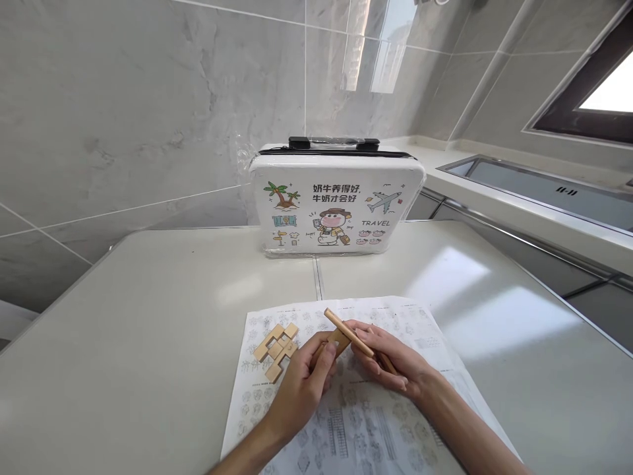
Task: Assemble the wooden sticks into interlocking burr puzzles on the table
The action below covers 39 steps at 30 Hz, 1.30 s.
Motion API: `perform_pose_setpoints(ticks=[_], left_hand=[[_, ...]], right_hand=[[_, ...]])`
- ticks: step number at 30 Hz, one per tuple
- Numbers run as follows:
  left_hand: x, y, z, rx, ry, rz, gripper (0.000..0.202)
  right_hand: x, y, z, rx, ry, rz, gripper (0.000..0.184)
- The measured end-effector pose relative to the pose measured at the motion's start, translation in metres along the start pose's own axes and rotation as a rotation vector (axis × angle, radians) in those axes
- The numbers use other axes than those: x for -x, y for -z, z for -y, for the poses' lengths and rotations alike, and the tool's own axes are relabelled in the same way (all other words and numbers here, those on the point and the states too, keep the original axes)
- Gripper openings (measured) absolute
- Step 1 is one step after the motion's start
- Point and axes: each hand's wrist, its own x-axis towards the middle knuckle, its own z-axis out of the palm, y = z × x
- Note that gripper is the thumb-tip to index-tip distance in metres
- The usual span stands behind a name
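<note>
Over a printed instruction sheet (262, 422), my left hand (309, 376) pinches a flat wooden puzzle piece (339, 339), thumb on top. My right hand (390, 359) has its fingers closed round a long wooden stick (349, 332), which slants across the flat piece and sticks out up and to the left. More wood shows between the right fingers, its shape mostly hidden. The pieces in both hands touch or overlap; I cannot tell if they are joined. To the left of my left hand, several notched wooden puzzle pieces (277, 348) lie together on the paper.
A white carry case (336, 204) in clear plastic wrap, with cartoon prints and a black handle, stands upright at the back of the white table (148, 330). Behind it rises a grey tiled wall (148, 99). A counter with a sink (544, 191) runs along the right.
</note>
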Motion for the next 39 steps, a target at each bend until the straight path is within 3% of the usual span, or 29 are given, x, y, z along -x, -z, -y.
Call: perform_pose_setpoints(ticks=[13, 20, 39], left_hand=[[-0.0011, -0.0009, -0.0009, 0.019, 0.002, 0.001, 0.039], [-0.0024, 0.0000, 0.0014, 0.048, 0.019, -0.036, 0.038], [-0.0038, 0.0009, 0.0067, 0.059, 0.009, -0.033, 0.039]], right_hand=[[0.0036, 0.0060, 0.0027, -0.156, 0.219, -0.146, 0.037], [0.0019, 0.0032, 0.0070, -0.319, 0.189, -0.111, 0.027], [0.0019, 0.0091, 0.0078, -0.240, 0.097, -0.137, 0.035]])
